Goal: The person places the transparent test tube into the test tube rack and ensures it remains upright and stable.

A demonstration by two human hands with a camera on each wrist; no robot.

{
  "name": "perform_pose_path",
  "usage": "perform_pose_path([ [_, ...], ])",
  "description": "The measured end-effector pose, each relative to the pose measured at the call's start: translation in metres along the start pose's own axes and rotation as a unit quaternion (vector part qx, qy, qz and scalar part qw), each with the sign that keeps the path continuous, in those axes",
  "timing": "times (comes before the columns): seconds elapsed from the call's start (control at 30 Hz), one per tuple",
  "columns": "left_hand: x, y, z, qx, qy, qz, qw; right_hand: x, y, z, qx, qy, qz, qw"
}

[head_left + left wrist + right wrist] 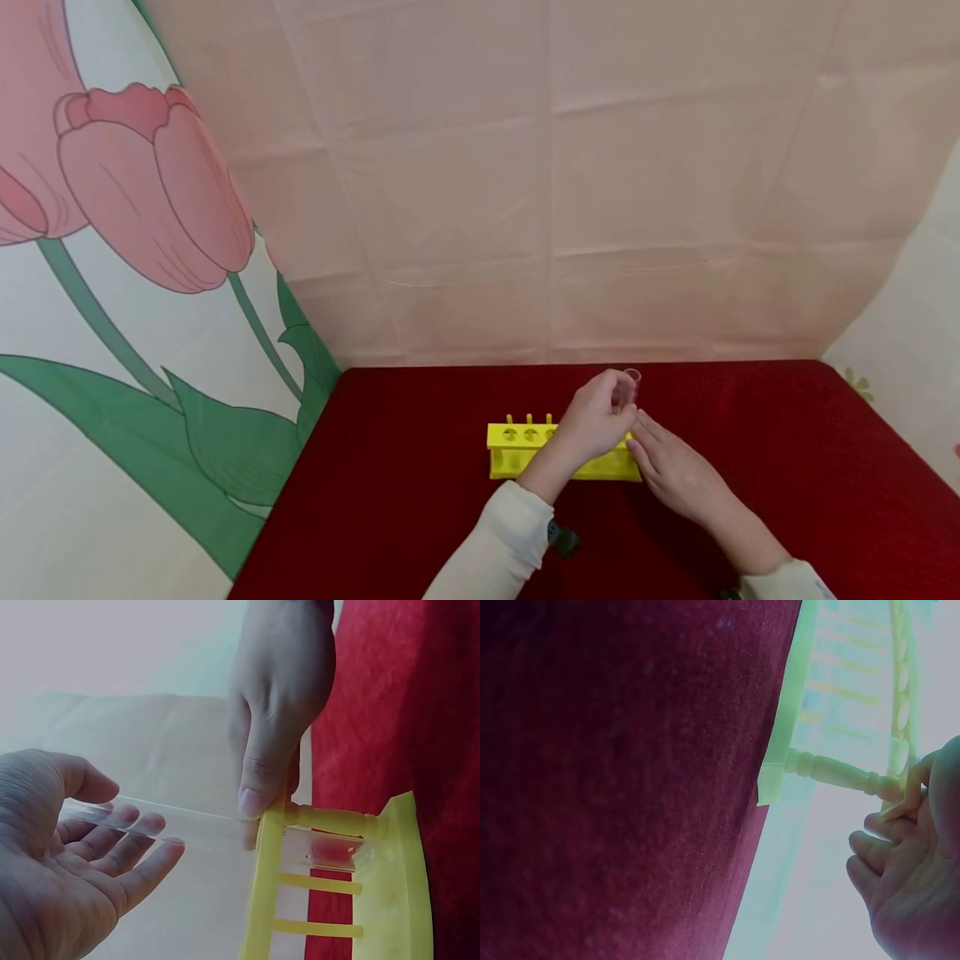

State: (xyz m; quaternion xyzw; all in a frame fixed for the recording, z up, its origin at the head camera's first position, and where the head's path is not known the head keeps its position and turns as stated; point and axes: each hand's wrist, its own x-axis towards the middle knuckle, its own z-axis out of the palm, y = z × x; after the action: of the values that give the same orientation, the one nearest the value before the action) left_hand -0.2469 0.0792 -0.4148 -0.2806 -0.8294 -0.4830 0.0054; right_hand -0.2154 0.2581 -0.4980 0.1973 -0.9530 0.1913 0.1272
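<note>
A yellow test tube rack stands on the red table, with round holes along its top bar and upright pegs behind. Into the hole near its right end reaches a clear test tube, its rounded bottom close to the rack's base in the left wrist view. Around the tube's upper part curve the thumb and fingers of my left hand, the fingers partly showing through it. My right hand pinches the right end of the rack's top bar between thumb and forefinger, the other fingers loosely bent beyond it.
The red cloth-covered table reaches back to a pinkish hanging sheet. A tulip-printed sheet hangs on the left, and a pale sheet on the right. A small dark device sits at the left wrist.
</note>
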Motion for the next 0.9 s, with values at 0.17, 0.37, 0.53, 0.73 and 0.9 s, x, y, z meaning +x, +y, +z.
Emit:
perform_pose_path([
  [0.17,-0.0009,-0.0004,0.0003,-0.004,-0.002,-0.008,1.0000,0.0005,0.0004,0.0010,0.002,0.000,-0.001,1.0000],
  [0.37,-0.0015,-0.0013,0.0007,-0.003,-0.004,-0.010,0.9999,0.0007,-0.0002,0.0017,0.010,-0.001,0.005,0.9999],
  [0.53,-0.0006,-0.0015,0.0035,-0.001,0.000,-0.011,0.9999,-0.0006,-0.0007,0.0008,0.020,-0.016,0.015,0.9996],
  [0.73,-0.0014,-0.0029,0.0022,-0.005,-0.002,-0.014,0.9999,0.0000,-0.0032,-0.0004,0.019,-0.022,0.021,0.9994],
  [0.9,-0.0014,-0.0029,0.0024,-0.006,-0.003,-0.019,0.9998,-0.0012,-0.0025,-0.0013,0.021,-0.024,0.021,0.9993],
])
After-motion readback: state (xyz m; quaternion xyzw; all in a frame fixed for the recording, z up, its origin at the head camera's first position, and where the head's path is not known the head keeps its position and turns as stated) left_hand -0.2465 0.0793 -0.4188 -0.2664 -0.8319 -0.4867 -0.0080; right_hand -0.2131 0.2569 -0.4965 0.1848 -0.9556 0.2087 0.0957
